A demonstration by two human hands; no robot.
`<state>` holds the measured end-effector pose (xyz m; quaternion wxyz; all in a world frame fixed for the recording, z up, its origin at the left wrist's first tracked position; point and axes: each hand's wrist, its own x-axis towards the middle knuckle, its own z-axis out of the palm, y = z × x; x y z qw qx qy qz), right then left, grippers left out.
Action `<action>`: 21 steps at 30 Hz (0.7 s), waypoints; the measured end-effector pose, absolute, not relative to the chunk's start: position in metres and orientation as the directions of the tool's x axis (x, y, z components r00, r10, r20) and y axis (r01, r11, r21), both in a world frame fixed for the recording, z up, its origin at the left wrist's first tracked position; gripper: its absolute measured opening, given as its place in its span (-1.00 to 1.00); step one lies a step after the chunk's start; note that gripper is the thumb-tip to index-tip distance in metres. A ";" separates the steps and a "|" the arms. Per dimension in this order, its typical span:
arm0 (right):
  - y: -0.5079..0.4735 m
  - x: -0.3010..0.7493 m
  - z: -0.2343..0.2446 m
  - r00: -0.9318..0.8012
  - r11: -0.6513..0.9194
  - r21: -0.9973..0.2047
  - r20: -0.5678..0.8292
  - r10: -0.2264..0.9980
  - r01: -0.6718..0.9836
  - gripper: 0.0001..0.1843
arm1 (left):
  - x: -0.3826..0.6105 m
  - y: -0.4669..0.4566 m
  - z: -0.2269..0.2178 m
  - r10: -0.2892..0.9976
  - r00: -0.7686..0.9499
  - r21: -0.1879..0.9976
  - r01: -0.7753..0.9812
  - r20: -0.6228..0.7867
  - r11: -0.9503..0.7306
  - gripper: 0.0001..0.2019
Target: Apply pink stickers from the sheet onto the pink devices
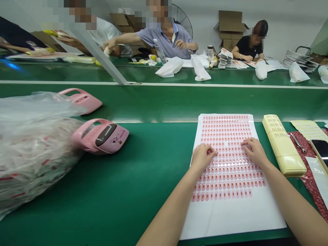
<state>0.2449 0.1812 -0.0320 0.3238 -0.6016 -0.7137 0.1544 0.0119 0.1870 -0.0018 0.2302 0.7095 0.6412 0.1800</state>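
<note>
**Two bare arms on the line, right in front of the camera!**
And look at that: the left hand (202, 158) and right hand (255, 152) with slim, tapering fingers, the left forearm (169, 212) and right forearm (287, 201) bare all the way down the frame!

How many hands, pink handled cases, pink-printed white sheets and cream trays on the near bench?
Hands: 2
Pink handled cases: 2
White sheet printed in pink: 1
Cream tray: 1
Total: 6
</note>
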 end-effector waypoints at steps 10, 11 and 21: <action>0.181 0.245 -0.029 -0.066 0.217 -0.622 0.256 0.964 0.753 -0.79 | 0.008 0.187 0.001 0.986 0.152 0.591 0.802 -0.065 -0.085 -0.81; 0.181 0.244 -0.029 -0.064 0.212 -0.621 0.251 0.966 0.754 -0.79 | 0.009 0.187 0.000 0.989 0.135 0.593 0.802 -0.061 -0.073 -0.82; 0.182 0.243 -0.030 -0.060 0.203 -0.626 0.241 0.969 0.753 -0.80 | 0.008 0.187 -0.001 0.993 0.101 0.610 0.791 -0.068 -0.038 -0.83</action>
